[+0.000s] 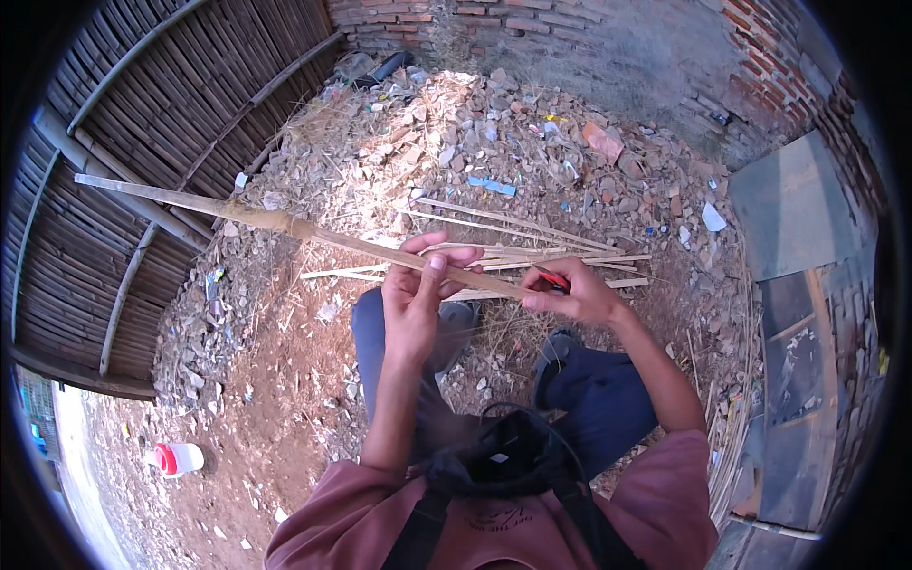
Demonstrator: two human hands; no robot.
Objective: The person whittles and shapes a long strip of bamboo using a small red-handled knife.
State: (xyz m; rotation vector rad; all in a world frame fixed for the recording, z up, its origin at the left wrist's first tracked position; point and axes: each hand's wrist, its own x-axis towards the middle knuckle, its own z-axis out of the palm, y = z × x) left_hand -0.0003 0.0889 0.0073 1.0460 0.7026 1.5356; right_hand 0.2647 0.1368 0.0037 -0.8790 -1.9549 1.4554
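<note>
A long split bamboo strip (356,245) with a thick joint slants across in front of me, its far end up at the left near the bamboo wall. My left hand (416,296) grips it from below, thumb on top and fingers behind. At the strip's lower right end, my right hand (581,296) is closed around a small tool with a red and black handle (554,281). The tool's blade, if it has one, is hidden, so its kind is unclear. The right thumb and fingers also meet the strip's end.
Several thin split bamboo strips (532,228) lie on the ground beyond my hands. Rubble (475,133) slopes up to a brick wall (589,47). A bamboo wall (142,114) stands left, grey panels (793,209) lean right. A white container with a red lid (178,460) sits lower left.
</note>
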